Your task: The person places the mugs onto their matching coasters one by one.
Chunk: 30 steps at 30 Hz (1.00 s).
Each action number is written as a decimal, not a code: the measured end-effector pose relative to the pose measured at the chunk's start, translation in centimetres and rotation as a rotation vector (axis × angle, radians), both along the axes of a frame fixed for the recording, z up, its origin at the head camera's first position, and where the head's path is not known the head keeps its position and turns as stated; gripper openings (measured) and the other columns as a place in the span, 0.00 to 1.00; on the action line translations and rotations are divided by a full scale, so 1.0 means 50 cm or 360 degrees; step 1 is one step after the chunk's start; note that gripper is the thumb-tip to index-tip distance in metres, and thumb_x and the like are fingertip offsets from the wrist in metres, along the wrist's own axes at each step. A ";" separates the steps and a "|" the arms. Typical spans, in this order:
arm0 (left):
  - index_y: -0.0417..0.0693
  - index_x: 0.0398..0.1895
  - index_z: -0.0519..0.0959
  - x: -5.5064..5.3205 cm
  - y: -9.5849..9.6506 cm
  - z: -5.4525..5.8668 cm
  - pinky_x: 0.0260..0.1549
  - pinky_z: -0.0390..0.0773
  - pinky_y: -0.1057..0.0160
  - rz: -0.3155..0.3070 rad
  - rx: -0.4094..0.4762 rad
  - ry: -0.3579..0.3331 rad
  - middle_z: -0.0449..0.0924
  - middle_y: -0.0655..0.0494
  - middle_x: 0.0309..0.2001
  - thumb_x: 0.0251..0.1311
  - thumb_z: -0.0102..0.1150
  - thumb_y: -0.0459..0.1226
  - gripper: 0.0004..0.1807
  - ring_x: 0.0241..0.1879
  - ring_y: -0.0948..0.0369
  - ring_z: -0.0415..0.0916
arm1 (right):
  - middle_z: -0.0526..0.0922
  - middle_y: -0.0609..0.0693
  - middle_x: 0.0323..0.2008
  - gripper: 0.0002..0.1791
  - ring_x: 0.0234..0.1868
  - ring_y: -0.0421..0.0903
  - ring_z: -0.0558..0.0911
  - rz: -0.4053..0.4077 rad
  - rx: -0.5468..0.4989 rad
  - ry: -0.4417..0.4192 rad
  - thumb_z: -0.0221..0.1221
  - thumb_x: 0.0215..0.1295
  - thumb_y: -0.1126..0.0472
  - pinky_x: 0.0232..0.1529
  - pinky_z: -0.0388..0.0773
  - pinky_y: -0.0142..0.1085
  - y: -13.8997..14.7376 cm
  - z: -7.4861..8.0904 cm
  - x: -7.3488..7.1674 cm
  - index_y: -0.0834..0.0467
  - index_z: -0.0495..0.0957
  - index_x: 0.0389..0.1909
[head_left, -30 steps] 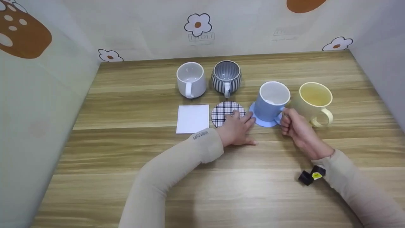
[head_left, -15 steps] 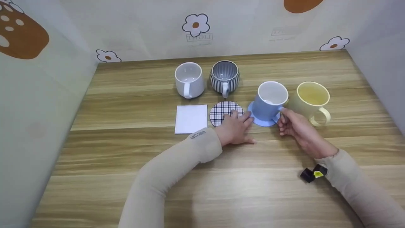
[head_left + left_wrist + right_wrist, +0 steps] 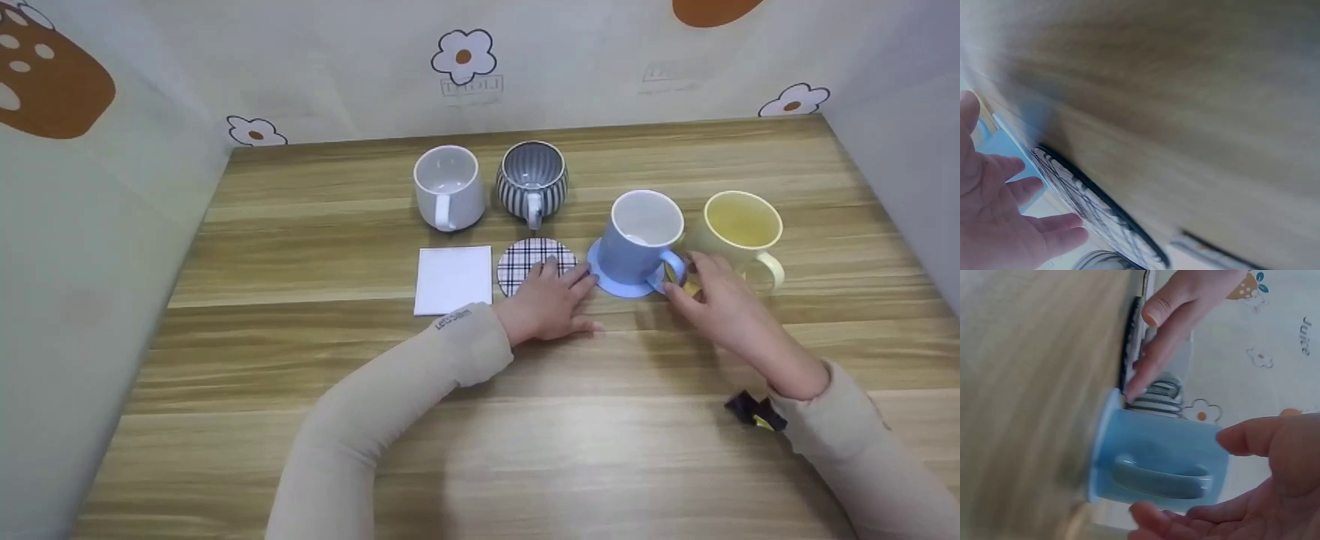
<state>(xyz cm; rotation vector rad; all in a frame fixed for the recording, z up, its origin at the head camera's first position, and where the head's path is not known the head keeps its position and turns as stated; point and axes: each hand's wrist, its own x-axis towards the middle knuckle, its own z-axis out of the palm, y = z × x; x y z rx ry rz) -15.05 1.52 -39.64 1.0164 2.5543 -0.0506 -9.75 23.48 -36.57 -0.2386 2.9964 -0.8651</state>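
A blue mug (image 3: 628, 259) stands upright on a round blue coaster (image 3: 622, 289), its handle pointing toward my right hand (image 3: 724, 307). Beside that handle my right hand is loosely spread; the right wrist view shows a gap between thumb and fingers with nothing gripped. Flat and spread, my left hand (image 3: 547, 304) lies over the near right part of a round plaid coaster (image 3: 517, 259), fingertips right at the blue coaster's edge. A yellow mug (image 3: 716, 244) stands just beyond my right fingers, and a bit of yellow shows low beside its base, partly hidden by the hand.
A white mug (image 3: 454, 206) and a grey-striped mug (image 3: 551, 199) stand at the back. Below the white mug lies a square white coaster (image 3: 453, 281). Patterned walls (image 3: 360, 75) enclose the wooden table (image 3: 300, 360) at the back and both sides.
My right hand has let go of the blue mug's handle and moved slightly right, its fingers opening. The left hand and the mugs have stayed nearly in place.
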 end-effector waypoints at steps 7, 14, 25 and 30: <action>0.48 0.70 0.52 -0.011 -0.045 0.004 0.67 0.46 0.52 0.0241 0.0418 -0.0038 0.47 0.48 0.71 0.65 0.39 0.56 0.36 0.69 0.47 0.44 | 0.78 0.62 0.30 0.14 0.27 0.56 0.77 0.0035 0.0240 0.0437 0.55 0.60 0.61 0.26 0.73 0.49 -0.026 0.020 0.037 0.70 0.76 0.39; 0.43 0.63 0.64 -0.035 -0.091 0.029 0.64 0.56 0.59 0.0761 0.0990 -0.0237 0.63 0.47 0.64 0.67 0.43 0.47 0.26 0.65 0.54 0.58 | 0.78 0.60 0.37 0.13 0.36 0.54 0.79 0.0509 0.0257 0.0572 0.59 0.57 0.64 0.35 0.78 0.46 -0.061 -0.012 0.030 0.68 0.76 0.40; 0.39 0.63 0.61 -0.077 -0.109 0.040 0.55 0.67 0.58 0.1371 0.1738 -0.0749 0.65 0.43 0.60 0.65 0.46 0.38 0.24 0.58 0.51 0.66 | 0.62 0.68 0.63 0.39 0.64 0.63 0.62 0.1126 0.0528 0.0279 0.57 0.58 0.44 0.61 0.61 0.53 -0.079 -0.068 -0.029 0.70 0.64 0.60; 0.41 0.64 0.61 -0.091 -0.089 0.036 0.47 0.73 0.54 0.1596 0.1879 -0.0956 0.68 0.45 0.59 0.66 0.44 0.38 0.24 0.50 0.48 0.71 | 0.60 0.67 0.64 0.39 0.65 0.62 0.60 0.1175 0.0525 0.0192 0.57 0.58 0.43 0.62 0.60 0.52 -0.087 -0.076 -0.046 0.68 0.64 0.61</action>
